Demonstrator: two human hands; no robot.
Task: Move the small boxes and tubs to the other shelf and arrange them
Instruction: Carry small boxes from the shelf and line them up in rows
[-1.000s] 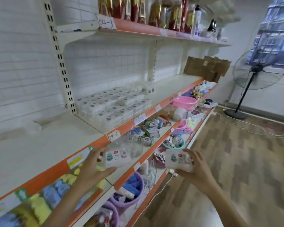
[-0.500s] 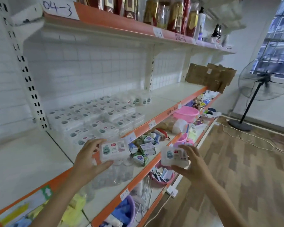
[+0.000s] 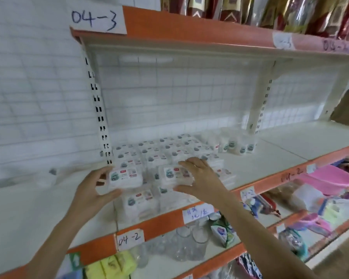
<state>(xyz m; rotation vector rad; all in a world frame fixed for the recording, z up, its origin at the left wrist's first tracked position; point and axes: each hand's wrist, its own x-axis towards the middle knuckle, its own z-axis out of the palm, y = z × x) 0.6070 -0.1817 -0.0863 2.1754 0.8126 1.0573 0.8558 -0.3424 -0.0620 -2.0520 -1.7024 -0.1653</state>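
Observation:
My left hand [image 3: 89, 195] grips a small white box [image 3: 125, 178] with a green and red label, held over the front left of the stacked boxes. My right hand [image 3: 201, 178] grips a second small white box [image 3: 174, 175] just to the right of the first, above the same stack. Several matching white boxes [image 3: 169, 154] lie in rows on the white shelf [image 3: 270, 158] marked 04-2. Behind them on the right stand a few small white tubs [image 3: 236, 146]. The boxes under my hands are partly hidden.
The upper shelf [image 3: 189, 35] marked 04-3 carries red and gold packets overhead. A slotted white upright [image 3: 99, 109] stands left of the boxes. Below are clear glass cups [image 3: 185, 244], yellow sponges [image 3: 113, 264] and pink plastic ware [image 3: 326, 178]. Bare shelf lies to the right.
Both hands have risen from below the shelf edge to above the stacked boxes, each still holding its box. My view has swung closer to the shelf.

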